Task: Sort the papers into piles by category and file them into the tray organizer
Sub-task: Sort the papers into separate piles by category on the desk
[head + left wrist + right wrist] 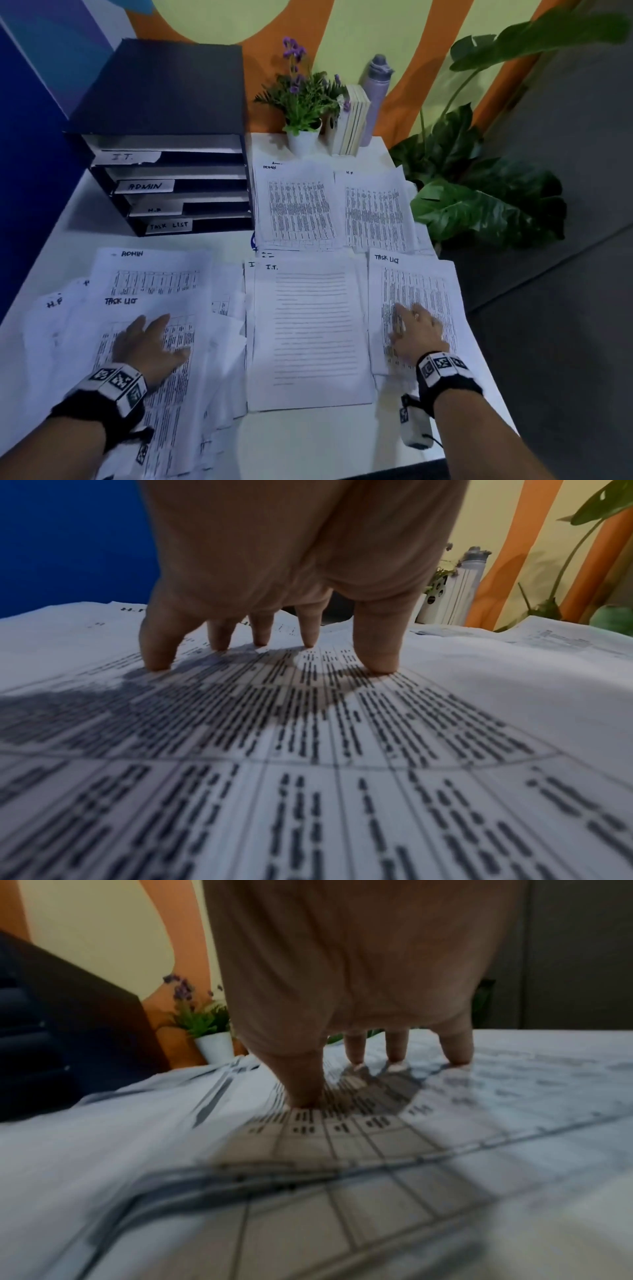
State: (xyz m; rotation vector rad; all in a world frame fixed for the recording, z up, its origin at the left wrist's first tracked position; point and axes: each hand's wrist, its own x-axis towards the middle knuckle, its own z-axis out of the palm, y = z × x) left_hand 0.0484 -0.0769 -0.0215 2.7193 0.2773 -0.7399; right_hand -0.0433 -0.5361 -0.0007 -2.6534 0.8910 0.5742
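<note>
Papers lie all over the white tabletop [308, 442]. Nearest, the left hand [150, 342] rests with straight, spread fingers [377, 653] on a sheet headed TASK LIST [154, 346], topmost of a loose unsorted heap [61, 342]; its long axis runs away from the person. The right hand [416, 330] presses flat, fingers spread, on the sorted TASK LIST pile [416, 294], well to the right, so that sheet probably has to cross over the I.T. pile [308, 329] between them. Beyond lie the ADMIN pile [296, 205] and H.R. pile [375, 212]. Farther left stands the dark tray organizer [164, 144], slots labelled, open toward the person. Behind are a flower pot [303, 138], books [352, 126], a bottle [376, 96].
</note>
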